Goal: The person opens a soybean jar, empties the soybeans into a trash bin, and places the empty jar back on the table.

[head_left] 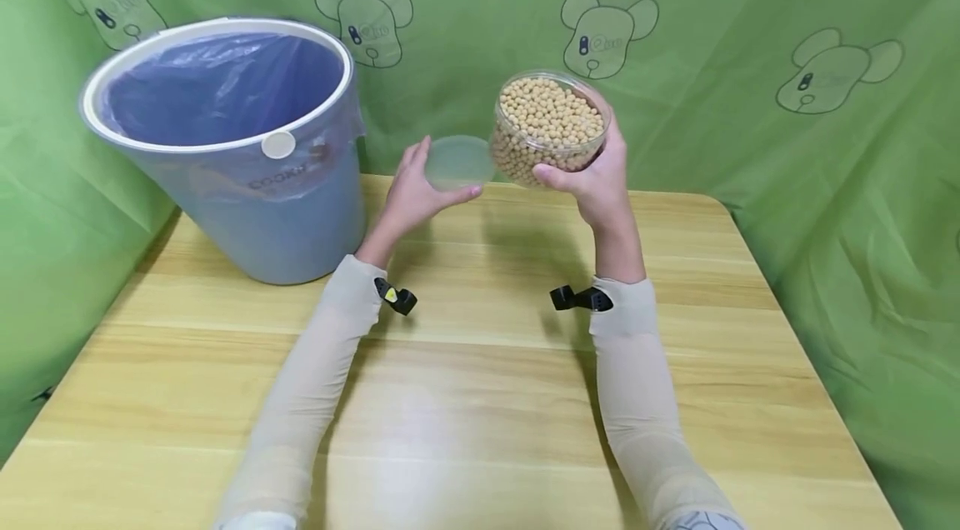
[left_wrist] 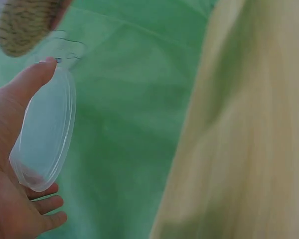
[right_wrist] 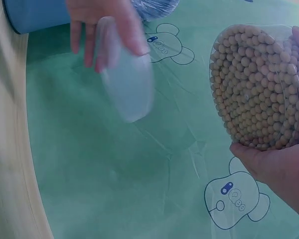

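My right hand (head_left: 600, 172) grips a clear round jar (head_left: 551, 130) by its side, raised above the far edge of the table. Soybeans (head_left: 551, 109) fill the jar nearly to its rim, and its top is uncovered and tipped a little toward me. A translucent round lid (head_left: 459, 162) is in my left hand (head_left: 416, 192), held by its edge between thumb and fingers just left of the jar. In the left wrist view the lid (left_wrist: 47, 129) stands nearly edge-on against the palm. The right wrist view shows the packed beans (right_wrist: 259, 89) through the jar wall.
A blue bin (head_left: 300, 205) with a white rim and a plastic liner (head_left: 225, 88) stands on the table's far left, near my left hand. The wooden table (head_left: 465, 397) lies under both forearms. Green cloth (head_left: 480, 5) printed with bear heads hangs behind and at the sides.
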Demonstrator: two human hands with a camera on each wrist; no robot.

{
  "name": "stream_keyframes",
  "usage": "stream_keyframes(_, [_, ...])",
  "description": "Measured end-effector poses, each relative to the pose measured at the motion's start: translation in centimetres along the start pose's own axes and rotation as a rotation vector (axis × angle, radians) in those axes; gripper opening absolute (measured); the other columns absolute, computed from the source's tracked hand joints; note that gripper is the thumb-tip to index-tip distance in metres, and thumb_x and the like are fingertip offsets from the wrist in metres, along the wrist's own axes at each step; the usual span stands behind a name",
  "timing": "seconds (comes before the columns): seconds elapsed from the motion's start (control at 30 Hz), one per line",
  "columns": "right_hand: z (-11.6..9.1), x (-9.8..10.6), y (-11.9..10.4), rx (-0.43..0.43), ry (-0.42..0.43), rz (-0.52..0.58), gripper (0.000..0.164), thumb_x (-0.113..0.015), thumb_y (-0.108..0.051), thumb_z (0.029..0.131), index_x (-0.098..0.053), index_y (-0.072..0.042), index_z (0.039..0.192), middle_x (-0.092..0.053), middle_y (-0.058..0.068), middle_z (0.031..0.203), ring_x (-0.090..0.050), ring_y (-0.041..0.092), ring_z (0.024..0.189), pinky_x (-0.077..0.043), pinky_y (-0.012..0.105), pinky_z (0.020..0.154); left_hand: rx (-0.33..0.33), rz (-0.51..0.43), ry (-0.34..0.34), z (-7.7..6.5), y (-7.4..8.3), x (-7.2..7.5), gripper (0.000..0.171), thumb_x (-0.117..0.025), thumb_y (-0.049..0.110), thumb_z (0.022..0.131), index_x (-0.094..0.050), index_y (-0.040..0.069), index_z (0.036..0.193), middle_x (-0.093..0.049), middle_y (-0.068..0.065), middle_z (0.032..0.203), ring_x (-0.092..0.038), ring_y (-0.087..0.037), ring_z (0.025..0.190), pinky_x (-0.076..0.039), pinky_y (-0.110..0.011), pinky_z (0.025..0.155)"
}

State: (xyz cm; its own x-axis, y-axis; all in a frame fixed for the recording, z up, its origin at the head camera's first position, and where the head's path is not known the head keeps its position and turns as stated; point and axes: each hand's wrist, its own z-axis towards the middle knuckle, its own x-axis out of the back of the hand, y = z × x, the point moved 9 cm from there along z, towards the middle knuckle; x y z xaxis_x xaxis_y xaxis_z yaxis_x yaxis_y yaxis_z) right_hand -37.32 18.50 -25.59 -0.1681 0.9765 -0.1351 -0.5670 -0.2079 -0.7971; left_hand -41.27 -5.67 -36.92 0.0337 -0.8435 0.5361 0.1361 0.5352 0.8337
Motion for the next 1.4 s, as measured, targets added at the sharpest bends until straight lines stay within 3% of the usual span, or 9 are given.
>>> stream_keyframes(0.17, [0.1,0.2,-0.1,-0.003,0.003,-0.011,0.1,-0.084,0.009,0.052,-0.049,-0.004,0.145,-0.053,0.015,0.143,-0.052,0.033,0.133,-0.046,0.044,0.112,-0.028,0.075,-0.056,0.4,-0.9,-0.9,0.132,-0.088,0.06,0.067,-0.013,0.01,0.164,-0.02,-0.015,0.168,-0.03,-0.037,0.151,-0.033,-0.06,0.117])
stream_keyframes(0.27, [0.1,0.2,-0.1,-0.002,-0.005,-0.021,0.1,-0.083,0.01,0.052,-0.048,-0.004,0.145,-0.053,0.015,0.144,-0.052,0.034,0.133,-0.046,0.044,0.112,-0.029,0.106,-0.124,0.6,-1.7,-1.7,0.132,-0.088,0.059,0.068,-0.011,0.011,0.164,-0.017,-0.016,0.169,-0.022,-0.036,0.155,-0.028,-0.061,0.119])
stream_keyframes(0.53, [-0.1,0.0,0.4,-0.039,-0.013,-0.024,0.101,-0.082,0.013,0.052,-0.048,-0.006,0.146,-0.051,0.014,0.146,-0.051,0.033,0.134,-0.046,0.043,0.112,-0.049,0.176,-0.266,0.8,-3.5,-3.5,0.133,-0.091,0.052,0.068,-0.011,0.005,0.163,-0.016,-0.019,0.168,-0.017,-0.038,0.156,-0.026,-0.058,0.122])
stream_keyframes(0.9, [-0.4,-1.1,0.5,-0.042,-0.058,-0.008,0.101,-0.082,0.013,0.054,-0.047,-0.006,0.147,-0.05,0.014,0.146,-0.052,0.033,0.133,-0.048,0.043,0.11,-0.002,0.191,-0.339,0.3,-5.9,-4.9,0.135,-0.089,0.055,0.068,-0.006,0.01,0.164,-0.008,-0.019,0.17,-0.008,-0.038,0.158,-0.018,-0.059,0.124])
stream_keyframes(1.4, [-0.5,-1.9,0.5,-0.038,-0.087,-0.02,0.101,-0.082,0.011,0.056,-0.045,-0.007,0.148,-0.05,0.014,0.146,-0.051,0.033,0.134,-0.047,0.043,0.111,-0.003,0.238,-0.382,-0.2,-6.4,-6.0,0.132,-0.091,0.051,0.069,-0.011,0.004,0.163,-0.01,-0.02,0.17,-0.011,-0.039,0.158,-0.017,-0.059,0.124])
